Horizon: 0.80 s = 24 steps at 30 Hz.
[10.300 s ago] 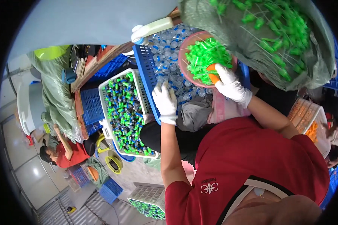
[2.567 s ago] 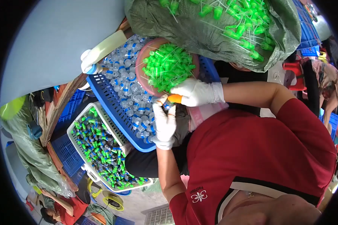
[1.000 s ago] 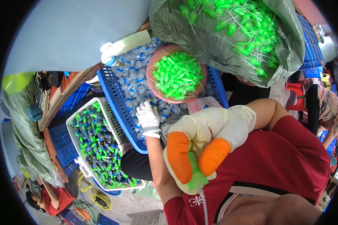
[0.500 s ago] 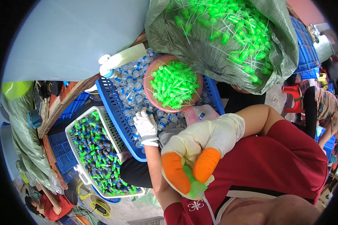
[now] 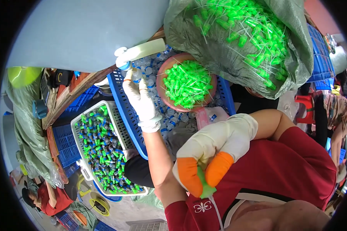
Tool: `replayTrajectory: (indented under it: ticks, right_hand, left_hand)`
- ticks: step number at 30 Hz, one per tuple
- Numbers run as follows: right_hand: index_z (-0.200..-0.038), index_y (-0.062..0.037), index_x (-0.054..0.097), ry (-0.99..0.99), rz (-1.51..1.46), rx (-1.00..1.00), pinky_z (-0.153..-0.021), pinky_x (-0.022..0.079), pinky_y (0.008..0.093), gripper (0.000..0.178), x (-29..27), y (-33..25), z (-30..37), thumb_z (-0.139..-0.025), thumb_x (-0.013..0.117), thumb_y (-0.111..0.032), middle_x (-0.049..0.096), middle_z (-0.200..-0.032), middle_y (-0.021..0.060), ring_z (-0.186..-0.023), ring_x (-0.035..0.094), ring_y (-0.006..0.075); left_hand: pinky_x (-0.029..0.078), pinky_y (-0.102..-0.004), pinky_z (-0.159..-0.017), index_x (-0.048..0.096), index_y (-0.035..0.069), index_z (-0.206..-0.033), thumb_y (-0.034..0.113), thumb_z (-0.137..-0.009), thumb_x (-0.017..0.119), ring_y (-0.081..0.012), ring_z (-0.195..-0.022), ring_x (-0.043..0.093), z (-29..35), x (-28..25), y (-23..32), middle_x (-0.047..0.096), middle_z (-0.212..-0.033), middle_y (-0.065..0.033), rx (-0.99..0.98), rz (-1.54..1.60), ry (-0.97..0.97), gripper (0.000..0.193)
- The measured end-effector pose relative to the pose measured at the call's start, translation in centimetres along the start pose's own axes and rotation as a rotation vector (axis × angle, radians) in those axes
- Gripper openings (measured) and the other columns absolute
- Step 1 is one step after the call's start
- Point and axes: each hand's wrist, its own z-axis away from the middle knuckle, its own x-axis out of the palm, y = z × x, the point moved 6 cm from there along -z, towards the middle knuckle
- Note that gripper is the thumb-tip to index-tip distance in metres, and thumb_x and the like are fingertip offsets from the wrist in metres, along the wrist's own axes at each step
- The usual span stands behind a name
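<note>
My left hand (image 5: 142,106), in a white glove, reaches over the blue crate (image 5: 123,98) of small clear bottles (image 5: 171,122) with blue bands. Its thumb and finger close around one small clear bottle (image 5: 136,74), just below a pale bottle-like object (image 5: 146,50) with a white end. In front of my chest, my right hand (image 5: 216,150), gloved white with orange fingertips, pinches a bright green cap (image 5: 207,189). A thin white stem extends from that cap toward the lower edge. Inside the crate, a pink bowl (image 5: 162,90) carries a heap of similar green stemmed caps (image 5: 187,84).
A grey-green sack (image 5: 204,57) at the top spills more green caps. Left of the crate, a white basket (image 5: 76,140) is filled with dark, green-capped bottles (image 5: 108,148). A wooden beam (image 5: 81,88) runs beside it. Other people (image 5: 52,198) are at lower left and far right.
My left hand has moved up and away over the crate, its fingers now around a small bottle. My right hand has shifted slightly right, and the green cap's white stem shows more plainly.
</note>
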Motion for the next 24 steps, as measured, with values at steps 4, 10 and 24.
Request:
replayTrajectory:
  ticks: [4, 10, 24]
  right_hand:
    - [-0.111, -0.0005, 0.058, 0.232, 0.72, -0.006, -0.067, 0.051, 0.0312, 0.021, -2.6, -1.6, 1.1, -0.094, 0.063, -0.011, 0.064, -0.09, 0.0092, -0.076, 0.065, 0.0184]
    - [-0.12, -0.0029, 0.061, 0.83, 1.914, -0.293, -0.068, 0.052, 0.03, 0.033, -6.0, -7.5, 2.2, -0.087, 0.063, -0.002, 0.064, -0.092, 0.0099, -0.079, 0.066, 0.0191]
    - [-0.119, -0.0069, 0.063, 1.004, 2.154, -0.382, -0.068, 0.052, 0.0396, 0.037, -8.0, -9.3, 1.9, -0.083, 0.063, -0.001, 0.064, -0.091, 0.0132, -0.078, 0.064, 0.0334]
  left_hand:
    - [0.041, -0.0305, -0.098, 0.045, 0.004, -0.141, -0.002, -0.097, 0.053, -0.0143, -0.108, 0.051, -0.3, 0.3, -0.6, 0.053, -0.13, -0.0067, 0.005, 0.066, 0.007, 0.045]
    - [0.049, -0.0309, -0.092, 0.048, 0.006, -0.139, -0.001, -0.097, 0.056, -0.0138, -0.106, 0.056, -0.1, 0.1, -0.3, 0.056, -0.13, -0.0076, 0.037, 0.035, 0.004, 0.043]
    - [0.05, -0.0291, -0.086, 0.047, 0.005, -0.136, 0.0, -0.096, 0.058, -0.0134, -0.099, 0.057, -0.5, 0.7, -0.5, 0.057, -0.124, -0.0081, 0.008, 0.219, 0.044, 0.042]
